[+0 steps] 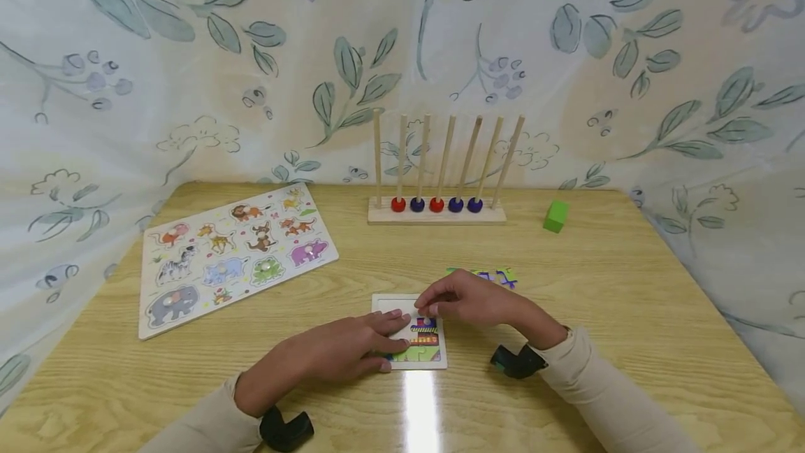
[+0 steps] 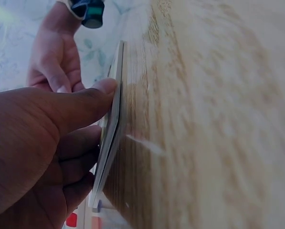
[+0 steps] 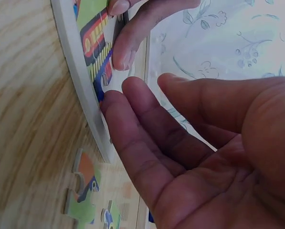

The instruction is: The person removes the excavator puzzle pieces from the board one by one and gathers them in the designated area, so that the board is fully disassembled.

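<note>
A small square jigsaw board [image 1: 391, 302] with a pale frame lies near the table's middle. Colourful pieces fill its lower part and right side; the upper area shows pale backing. My left hand [image 1: 336, 349] rests over its left side, fingers extended and thumb on the lower pieces. At the upper right of the board, fingertips of my right hand [image 1: 476, 298] touch the surface beside a blue and red piece [image 3: 105, 76]. The right wrist view shows its thumb apart from the fingers, with nothing visible between. Loose jigsaw pieces [image 1: 506, 278] lie just beyond the right hand, partly hidden by it.
At the left lies a large animal peg puzzle [image 1: 234, 240]. Toward the back stands a wooden rack of upright pegs [image 1: 437, 215] with several red and blue beads. A green block [image 1: 556, 217] sits at the back right. Patterned fabric [image 1: 402, 54] hangs behind the table.
</note>
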A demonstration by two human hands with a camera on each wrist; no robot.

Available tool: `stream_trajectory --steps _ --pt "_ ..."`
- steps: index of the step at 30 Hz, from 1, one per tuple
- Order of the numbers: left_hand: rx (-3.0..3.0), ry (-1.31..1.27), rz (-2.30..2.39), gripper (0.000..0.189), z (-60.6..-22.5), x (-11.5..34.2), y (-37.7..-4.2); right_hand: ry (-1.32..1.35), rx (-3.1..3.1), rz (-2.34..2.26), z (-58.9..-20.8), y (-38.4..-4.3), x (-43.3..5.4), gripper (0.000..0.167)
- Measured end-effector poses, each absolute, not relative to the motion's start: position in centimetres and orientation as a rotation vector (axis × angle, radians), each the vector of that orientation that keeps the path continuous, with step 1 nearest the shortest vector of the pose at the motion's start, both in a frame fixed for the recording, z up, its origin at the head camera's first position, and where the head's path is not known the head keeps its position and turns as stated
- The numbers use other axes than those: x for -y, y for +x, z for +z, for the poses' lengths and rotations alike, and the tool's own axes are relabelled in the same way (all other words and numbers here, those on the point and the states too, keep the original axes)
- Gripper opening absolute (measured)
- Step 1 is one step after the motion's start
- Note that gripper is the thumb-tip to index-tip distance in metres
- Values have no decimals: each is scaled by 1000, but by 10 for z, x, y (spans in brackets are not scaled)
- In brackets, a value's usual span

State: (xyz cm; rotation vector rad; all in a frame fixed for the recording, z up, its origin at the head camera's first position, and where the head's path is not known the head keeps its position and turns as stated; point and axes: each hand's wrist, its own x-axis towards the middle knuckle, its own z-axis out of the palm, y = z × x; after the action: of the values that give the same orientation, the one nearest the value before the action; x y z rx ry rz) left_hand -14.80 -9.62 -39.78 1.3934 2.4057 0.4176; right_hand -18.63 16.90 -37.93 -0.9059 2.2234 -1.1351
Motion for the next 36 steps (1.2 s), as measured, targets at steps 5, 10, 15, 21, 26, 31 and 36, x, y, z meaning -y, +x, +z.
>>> stream_trajectory --steps 5,10,15,21,26,31,36 --pt "-2403 1402 431 42 -400 96 -148 -909 -2235 -1141 -381 -186 -168 20" --pt "-2399 1392 440 42 -401 99 -146 -913 -2232 -1190 -384 -186 -166 19" --pt "-2411 1429 439 41 -401 98 -147 -900 -2214 -1223 -384 -185 -167 20" --pt "-2422 1434 444 42 -402 97 -147 -932 -2141 -1252 -384 -186 -167 23" --pt "-2421 1445 446 42 -400 98 -147 -967 -2166 -1215 -387 -186 -165 20" --pt "-2417 1454 454 41 -399 98 -148 -1005 -2157 -1173 -389 -186 -165 20" --pt "-2414 1462 456 42 -400 98 -147 -995 -2149 -1162 -389 -185 -165 22"
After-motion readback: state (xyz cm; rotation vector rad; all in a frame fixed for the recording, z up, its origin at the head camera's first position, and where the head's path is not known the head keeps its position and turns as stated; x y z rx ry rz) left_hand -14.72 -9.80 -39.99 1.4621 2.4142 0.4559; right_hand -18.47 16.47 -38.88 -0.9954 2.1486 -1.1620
